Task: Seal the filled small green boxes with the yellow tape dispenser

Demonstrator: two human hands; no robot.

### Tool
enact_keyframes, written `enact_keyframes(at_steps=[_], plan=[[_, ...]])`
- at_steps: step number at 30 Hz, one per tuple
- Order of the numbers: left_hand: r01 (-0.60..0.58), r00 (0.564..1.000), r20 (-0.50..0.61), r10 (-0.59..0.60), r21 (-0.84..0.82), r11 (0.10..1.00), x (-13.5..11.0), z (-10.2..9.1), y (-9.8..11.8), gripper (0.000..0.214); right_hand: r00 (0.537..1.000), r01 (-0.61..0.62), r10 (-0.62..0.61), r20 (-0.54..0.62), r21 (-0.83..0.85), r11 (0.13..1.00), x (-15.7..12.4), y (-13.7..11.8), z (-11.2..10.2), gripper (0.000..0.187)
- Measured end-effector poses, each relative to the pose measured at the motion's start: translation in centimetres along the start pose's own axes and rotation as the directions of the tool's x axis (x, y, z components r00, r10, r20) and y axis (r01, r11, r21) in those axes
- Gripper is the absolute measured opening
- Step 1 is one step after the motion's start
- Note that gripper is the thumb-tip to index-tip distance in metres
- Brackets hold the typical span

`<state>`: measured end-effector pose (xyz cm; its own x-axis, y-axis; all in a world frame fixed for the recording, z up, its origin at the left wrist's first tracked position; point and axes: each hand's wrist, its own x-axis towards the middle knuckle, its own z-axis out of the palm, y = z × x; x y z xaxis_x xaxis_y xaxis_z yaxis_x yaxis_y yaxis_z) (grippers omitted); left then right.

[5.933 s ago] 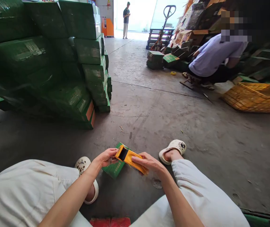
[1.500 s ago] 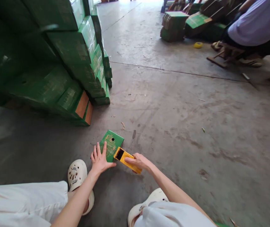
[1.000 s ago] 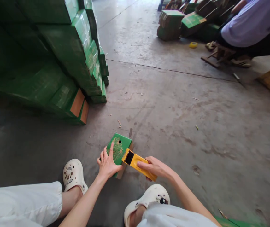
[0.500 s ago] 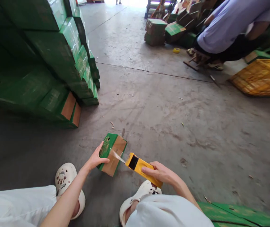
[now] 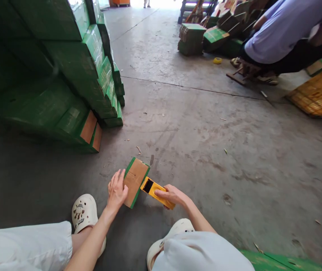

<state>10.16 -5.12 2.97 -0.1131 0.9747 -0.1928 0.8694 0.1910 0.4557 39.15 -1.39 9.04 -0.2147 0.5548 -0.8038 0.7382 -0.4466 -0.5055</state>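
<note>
A small green and brown cardboard box (image 5: 135,180) stands on the concrete floor between my feet, its plain brown face turned up. My left hand (image 5: 117,190) steadies the box at its left edge, thumb on the brown face and the other fingers along the side. In my right hand (image 5: 171,196) is a yellow tape dispenser (image 5: 153,187), thumb on top. Its front end meets the right edge of the box. Whether tape runs between the two cannot be made out now.
Green boxes (image 5: 73,56) are stacked high on the left. Ahead right, a person (image 5: 279,34) in a lavender shirt squats near a yellow crate (image 5: 319,94). A yellow tape roll (image 5: 217,60) lies by more boxes (image 5: 192,37). A green surface (image 5: 274,261) lies at lower right.
The box has tipped so its brown face shows more fully. The tape dispenser has moved left against its edge, and the clear tape strip seen between them no longer shows. My left hand has shifted on the box.
</note>
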Motion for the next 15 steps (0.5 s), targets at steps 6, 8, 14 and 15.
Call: enact_keyframes(at_steps=[6, 8, 14, 15], plan=[[0.065, 0.998, -0.038, -0.055, 0.339, 0.939, -1.1, 2.2, 3.8, 0.117, 0.998, 0.065, -0.064, 0.024, -0.025, 0.998, 1.1, -1.7, 0.9, 0.049], [0.080, 0.997, -0.030, -0.074, 0.360, 0.930, -0.5, 2.1, 3.7, 0.115, 0.996, 0.083, -0.083, 0.025, -0.003, 0.997, 0.5, -2.0, 0.8, 0.051], [0.089, 0.993, 0.055, -0.108, 0.275, 0.957, 1.2, 0.1, 1.7, 0.123, 0.995, 0.086, -0.087, 0.057, 0.025, 0.996, -3.8, 1.4, -0.8, 0.054], [0.080, 0.992, 0.071, -0.102, 0.260, 0.962, 1.4, -0.2, 1.4, 0.124, 0.997, 0.064, -0.065, 0.039, 0.008, 0.998, -4.3, 2.2, -0.9, 0.053]])
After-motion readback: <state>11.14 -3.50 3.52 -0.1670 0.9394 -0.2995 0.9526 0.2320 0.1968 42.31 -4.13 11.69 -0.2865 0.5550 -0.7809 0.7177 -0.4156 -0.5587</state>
